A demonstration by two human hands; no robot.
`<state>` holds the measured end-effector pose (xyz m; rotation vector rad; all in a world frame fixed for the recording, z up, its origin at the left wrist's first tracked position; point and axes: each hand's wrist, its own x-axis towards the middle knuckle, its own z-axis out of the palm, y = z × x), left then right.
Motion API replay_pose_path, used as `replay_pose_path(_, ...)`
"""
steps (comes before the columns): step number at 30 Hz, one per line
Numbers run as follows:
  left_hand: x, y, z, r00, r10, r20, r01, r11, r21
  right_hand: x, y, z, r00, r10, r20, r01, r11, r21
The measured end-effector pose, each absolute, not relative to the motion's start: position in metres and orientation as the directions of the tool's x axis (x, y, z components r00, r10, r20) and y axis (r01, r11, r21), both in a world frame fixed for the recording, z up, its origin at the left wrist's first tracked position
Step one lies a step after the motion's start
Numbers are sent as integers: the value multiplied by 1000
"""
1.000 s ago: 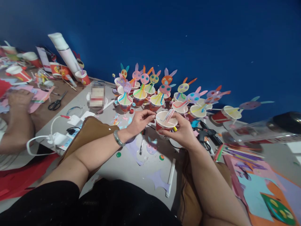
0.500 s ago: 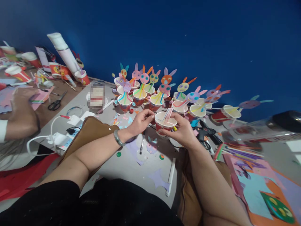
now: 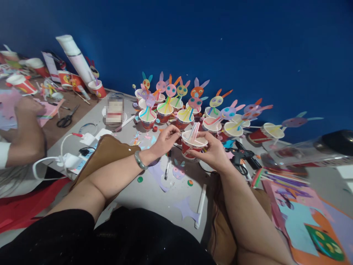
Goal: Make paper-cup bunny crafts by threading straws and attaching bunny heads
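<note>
My right hand [image 3: 212,151] is wrapped round a red and white paper cup [image 3: 190,151], its thumb at the near side and fingers at the rim. Pale pink and white strips [image 3: 194,131], perhaps straws, stand up inside the cup. At the cup's left side, my left hand [image 3: 168,140] is closed in a pinch; what lies between its fingertips is too small to make out. A pen [image 3: 167,167] and a pink paper rabbit face [image 3: 178,172] lie on the table below the hands.
Several paper cups with rabbit heads [image 3: 171,90] stand along the blue wall. To the right are a glue gun [image 3: 242,154], a clear bottle [image 3: 298,154] and coloured paper [image 3: 298,221]. Scissors [image 3: 67,117], a power strip [image 3: 79,162] and another person's arm [image 3: 29,129] are at left.
The strips inside the cup have shifted slightly left and stand more upright. My hands stay almost in place at the cup. The other person's hand has moved a little.
</note>
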<state>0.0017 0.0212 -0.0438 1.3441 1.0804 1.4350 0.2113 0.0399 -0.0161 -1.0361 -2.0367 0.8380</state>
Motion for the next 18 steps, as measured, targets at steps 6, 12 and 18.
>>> replay_pose_path(6,-1,23,-29,-44,996,83,-101,-87,991,208,38,-12,-497,834,241,405,468,-785)
replay_pose_path(12,-7,26,-21,26,1000,5,-161,-1,987,208,38,-14,-472,846,247,408,458,-790)
replay_pose_path(18,-8,29,-30,90,992,84,-136,-72,988,207,39,-15,-400,872,282,364,434,-824)
